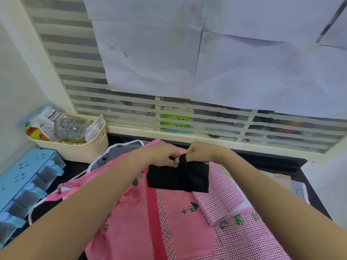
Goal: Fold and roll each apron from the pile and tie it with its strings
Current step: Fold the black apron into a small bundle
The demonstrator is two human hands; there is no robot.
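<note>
A rolled black apron (178, 180) lies across a pile of pink patterned aprons (180, 218) on the dark counter. Above its far edge, my left hand (159, 155) pinches a black string (183, 158). That string is wrapped round a finger of my right hand (201, 152), which pinches it too. Both hands meet over the middle of the roll. A grey apron with white trim (116, 152) shows under the pink ones at the back left.
A cream basket (90, 149) with packets and a glass jar stands at the back left. A blue plastic organiser (24, 186) sits along the left edge. A slatted window with taped paper sheets (206, 113) runs behind the counter.
</note>
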